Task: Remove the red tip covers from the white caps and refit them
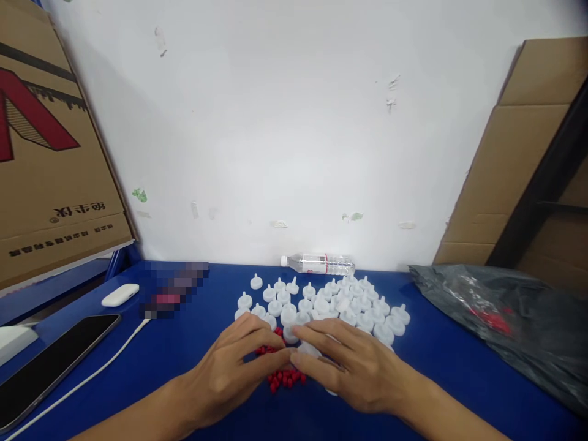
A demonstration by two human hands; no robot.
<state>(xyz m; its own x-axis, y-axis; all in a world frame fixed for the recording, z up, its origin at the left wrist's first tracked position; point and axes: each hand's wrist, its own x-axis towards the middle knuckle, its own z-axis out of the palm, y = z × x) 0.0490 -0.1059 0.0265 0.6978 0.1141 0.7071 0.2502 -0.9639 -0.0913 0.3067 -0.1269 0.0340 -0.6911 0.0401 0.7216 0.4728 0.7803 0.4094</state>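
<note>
My left hand (229,361) reaches in from the left, thumb and index finger brought together over small red caps (287,378). Whatever lies between those fingertips is too small to make out. Opposite it, my right hand (356,361) is curled around a white nozzle cap (310,349), which its fingers partly hide. The fingertips of both hands meet or nearly meet. Just beyond them spreads a pile of white nozzle caps (349,300), round discs with a thin spout, most of them spout up. More red caps lie partly hidden under my left fingers.
A clear plastic bottle (316,264) lies against the wall. On the left are a phone (57,367), a white earbud case (120,295) and a white cable (87,380). A grey plastic bag (487,331) lies at right. Cardboard (509,147) stands behind it.
</note>
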